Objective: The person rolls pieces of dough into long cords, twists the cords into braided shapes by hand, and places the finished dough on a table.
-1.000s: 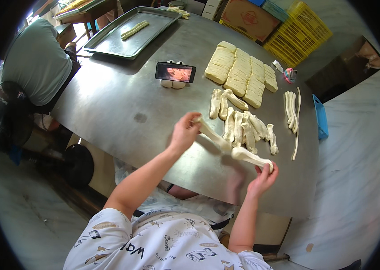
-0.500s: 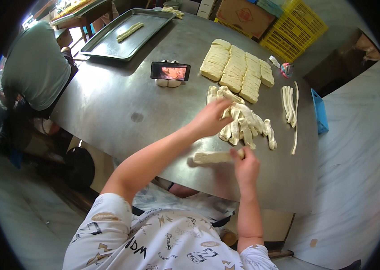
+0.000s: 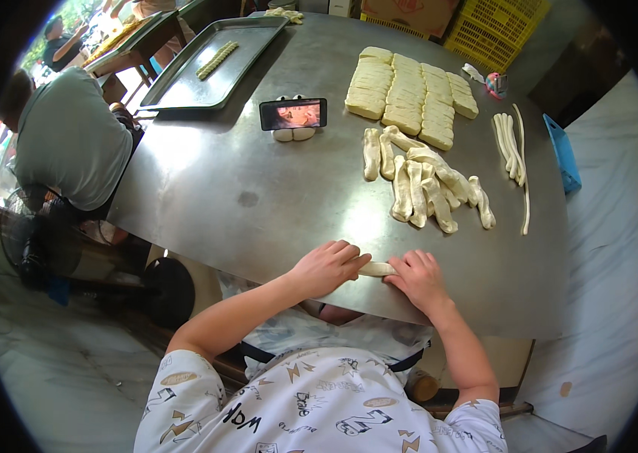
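Near the table's front edge a short strip of pale dough (image 3: 376, 269) lies sideways, with its middle showing between my two hands. My left hand (image 3: 330, 267) closes over its left end, fingers bent and pressed together. Over the right end my right hand (image 3: 419, 278) is curled, thumb and fingers on the dough. Both ends are hidden under the fingers. Beyond my hands lies a loose pile of dough strips (image 3: 428, 181). Behind the pile sit thick rows of cut dough slabs (image 3: 407, 89). Several thin rolled dough ropes (image 3: 510, 147) lie at the right.
A phone (image 3: 293, 115) leans on a small stand on the metal table (image 3: 206, 192). One twisted dough piece (image 3: 218, 60) lies in a metal tray (image 3: 251, 66) at the back left. A blue basket (image 3: 562, 155) hangs by the right edge. Another person (image 3: 73, 140) sits at the left.
My left hand has come back from the pile toward the front edge and onto the strip. My right hand has lowered the strip to the table. The view has shifted slightly.
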The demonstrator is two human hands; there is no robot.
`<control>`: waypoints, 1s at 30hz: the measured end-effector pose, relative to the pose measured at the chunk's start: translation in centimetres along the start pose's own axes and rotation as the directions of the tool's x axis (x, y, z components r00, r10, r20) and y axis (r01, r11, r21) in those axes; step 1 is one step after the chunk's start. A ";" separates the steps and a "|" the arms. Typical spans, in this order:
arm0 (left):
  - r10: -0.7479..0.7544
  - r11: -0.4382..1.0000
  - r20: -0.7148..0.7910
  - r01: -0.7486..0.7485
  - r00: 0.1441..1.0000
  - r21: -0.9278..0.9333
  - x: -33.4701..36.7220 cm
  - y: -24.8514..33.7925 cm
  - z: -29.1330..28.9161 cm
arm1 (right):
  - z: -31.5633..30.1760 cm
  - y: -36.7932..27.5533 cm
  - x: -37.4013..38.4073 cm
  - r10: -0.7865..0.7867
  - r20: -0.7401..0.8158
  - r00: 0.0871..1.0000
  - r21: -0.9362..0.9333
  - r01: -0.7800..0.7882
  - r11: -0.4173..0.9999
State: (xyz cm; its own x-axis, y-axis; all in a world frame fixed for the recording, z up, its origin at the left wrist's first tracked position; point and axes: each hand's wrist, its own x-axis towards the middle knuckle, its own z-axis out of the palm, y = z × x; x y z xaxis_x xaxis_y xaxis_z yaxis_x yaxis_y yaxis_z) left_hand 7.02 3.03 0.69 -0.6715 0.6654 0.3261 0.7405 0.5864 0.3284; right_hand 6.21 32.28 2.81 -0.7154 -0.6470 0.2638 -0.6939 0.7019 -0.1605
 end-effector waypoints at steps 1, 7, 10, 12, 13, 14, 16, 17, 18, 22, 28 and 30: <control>-0.004 1.000 0.000 0.004 1.000 0.004 -0.4 -0.1 0.1 | -0.2 0.1 -0.5 -0.007 -0.020 1.000 -0.013 0.006 1.000; 0.000 0.996 0.010 -0.001 1.000 0.089 -2.1 -1.2 -2.0 | -1.3 1.3 -3.3 0.078 0.026 0.997 -0.048 -0.076 0.996; 0.043 0.993 0.002 -0.043 0.999 0.112 -2.9 -2.1 -2.3 | -0.6 1.8 -4.5 0.072 0.003 0.997 -0.071 -0.071 0.995; 0.069 0.990 0.019 -0.071 0.997 0.118 -3.1 -3.1 -3.7 | -0.7 2.4 -5.2 0.075 -0.027 0.997 -0.085 -0.077 0.993; 0.082 0.990 0.034 -0.086 0.996 0.116 -2.9 -3.4 -4.6 | -1.2 2.5 -5.4 0.102 -0.037 0.994 -0.080 -0.105 0.991; 0.068 0.991 -0.029 -0.064 0.997 0.118 -2.4 -3.4 -5.5 | -1.5 2.5 -5.6 0.130 -0.048 0.990 -0.076 -0.133 0.988; -0.065 0.990 0.079 0.055 0.995 0.129 -2.5 -3.6 -4.7 | -1.3 1.9 -5.5 0.174 -0.034 0.984 -0.088 -0.176 0.980; -0.129 0.984 0.134 0.110 0.983 0.140 -2.5 -3.5 -4.3 | -1.1 1.4 -5.4 0.198 -0.028 0.980 -0.096 -0.200 0.975; -0.137 0.975 0.099 0.117 0.986 0.188 -2.1 -2.9 -4.3 | -1.4 0.5 -4.9 0.266 0.067 0.962 -0.130 -0.256 0.958; -0.287 0.951 0.030 0.288 0.958 -0.108 2.7 0.8 -1.2 | -1.7 -3.2 1.3 0.218 -0.030 0.975 -0.011 -0.219 0.976; -0.281 0.947 0.074 0.265 0.957 0.182 0.1 3.9 1.7 | 2.9 -8.1 -2.1 0.272 0.132 0.953 0.017 -0.276 0.961; -0.353 0.908 0.028 0.335 0.935 0.253 0.5 3.9 1.3 | 3.1 -6.7 -1.5 0.267 0.137 0.954 -0.080 -0.258 0.963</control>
State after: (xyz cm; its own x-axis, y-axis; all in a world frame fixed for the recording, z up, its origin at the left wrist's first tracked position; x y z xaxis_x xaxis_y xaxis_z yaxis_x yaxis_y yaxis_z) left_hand 9.66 6.29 0.96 -0.8886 0.4284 0.1638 0.4541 0.8719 0.1833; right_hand 11.66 27.64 0.50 -0.8788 -0.4706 0.0786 -0.4771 0.8666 -0.1464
